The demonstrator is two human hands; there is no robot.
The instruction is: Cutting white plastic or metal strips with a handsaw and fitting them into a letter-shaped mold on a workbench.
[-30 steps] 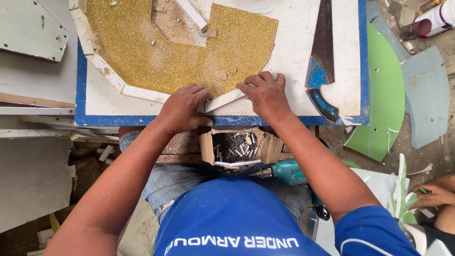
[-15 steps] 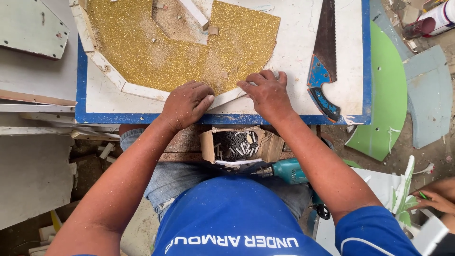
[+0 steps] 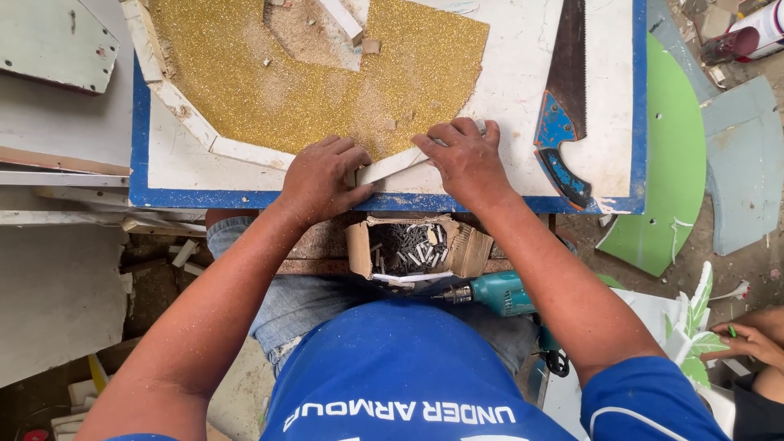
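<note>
A gold-glittered curved panel (image 3: 310, 82) with a white edge strip lies on a white board with a blue border (image 3: 506, 106). My left hand (image 3: 322, 180) presses on the near end of a white strip (image 3: 392, 166) at the panel's lower corner. My right hand (image 3: 465, 159) holds down the same strip from the right, fingers curled over it. Both hands sit at the board's near edge.
A handsaw with a blue handle (image 3: 563, 122) lies on the board to the right. An open cardboard box of screws (image 3: 412, 247) and a teal power drill (image 3: 498, 294) rest on my lap. Green and grey cut panels (image 3: 678, 163) lie on the floor; another person's hand (image 3: 747, 339) is at lower right.
Both hands have shifted slightly on the white strip; the left hand's fingers have closed tighter over its end. The view has tilted a little.
</note>
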